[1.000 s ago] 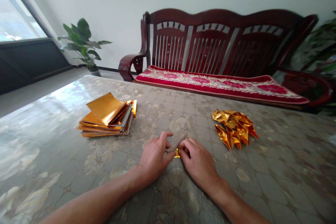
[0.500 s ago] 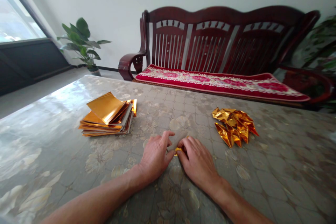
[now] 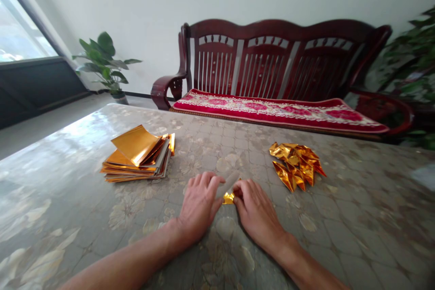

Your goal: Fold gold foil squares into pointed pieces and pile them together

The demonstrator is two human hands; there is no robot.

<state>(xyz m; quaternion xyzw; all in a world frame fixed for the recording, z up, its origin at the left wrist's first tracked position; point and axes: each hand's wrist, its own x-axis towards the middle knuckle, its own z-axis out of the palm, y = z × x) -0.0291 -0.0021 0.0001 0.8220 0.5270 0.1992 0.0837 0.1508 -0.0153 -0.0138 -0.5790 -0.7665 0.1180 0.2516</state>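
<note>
My left hand [image 3: 199, 204] and my right hand [image 3: 253, 208] rest close together on the patterned table [image 3: 102, 217], fingers curled onto a small piece of gold foil paper [image 3: 228, 197] between them. Most of the piece is hidden under my fingers; a gold corner and a grey flap show. A stack of flat gold foil sheets [image 3: 137, 156] lies to the left of my hands. A pile of folded gold foil pieces [image 3: 296, 165] lies to the right.
A dark red wooden bench [image 3: 278, 68] with a red flowered cushion [image 3: 275, 111] stands behind the table. A potted plant [image 3: 105, 65] is at the back left by a window, and leaves show at the right edge.
My hands stay pressed on the foil piece, with more of its gold corner showing now. The camera has tilted slightly, so the table contents sit a little lower and to the left.
</note>
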